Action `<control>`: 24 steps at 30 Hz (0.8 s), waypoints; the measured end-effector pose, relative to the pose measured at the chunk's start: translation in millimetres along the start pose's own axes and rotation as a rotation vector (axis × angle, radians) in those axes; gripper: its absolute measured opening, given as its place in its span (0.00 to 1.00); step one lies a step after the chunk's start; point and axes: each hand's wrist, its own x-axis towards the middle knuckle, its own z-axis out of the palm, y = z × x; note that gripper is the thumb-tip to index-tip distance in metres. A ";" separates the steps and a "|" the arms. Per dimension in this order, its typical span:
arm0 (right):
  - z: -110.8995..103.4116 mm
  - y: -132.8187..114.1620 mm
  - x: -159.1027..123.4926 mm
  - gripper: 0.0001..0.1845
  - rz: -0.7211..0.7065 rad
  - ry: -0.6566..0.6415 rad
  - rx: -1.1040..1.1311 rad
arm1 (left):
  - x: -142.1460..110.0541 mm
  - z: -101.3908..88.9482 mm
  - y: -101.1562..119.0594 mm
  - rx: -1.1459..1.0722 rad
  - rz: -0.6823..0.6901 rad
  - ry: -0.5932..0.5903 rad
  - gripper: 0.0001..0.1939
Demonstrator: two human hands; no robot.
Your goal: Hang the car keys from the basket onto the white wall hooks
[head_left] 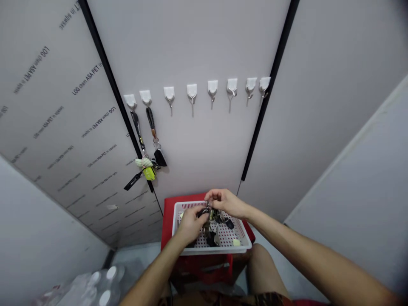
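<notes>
Both my hands are over a white perforated plastic basket [247, 242]. My left hand [191, 223] is closed, its thumb and fingers around part of a key ring bunch [208, 208]. My right hand [228, 204] pinches the upper part of the same bunch, with the fingertips partly hidden. Beneath and beside the hands lie other dark keychains and keys [213, 237] and a black fob [229, 223]. A small pale yellow block [236, 242] sits in the near right corner of the basket.
The basket stands on a red stool [168, 221]. Several white adhesive hooks [191, 91] run across the wall panel. On the two leftmost hang a black strap keychain [137, 127] with a yellow tag, and a braided keychain [151, 120]. Capped plastic bottles [110, 280] stand lower left.
</notes>
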 end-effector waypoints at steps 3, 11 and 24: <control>-1.0 -6.0 0.1 0.07 -0.009 0.028 0.028 | 2.9 -12.4 5.6 -0.098 -0.053 0.054 0.10; 13.7 -17.1 1.1 0.09 -0.042 0.055 -0.106 | 4.1 -32.6 21.4 -0.120 -0.071 0.124 0.05; 24.7 -15.4 20.1 0.07 -0.173 0.315 -0.172 | 8.3 -39.7 38.6 -0.157 0.001 0.220 0.12</control>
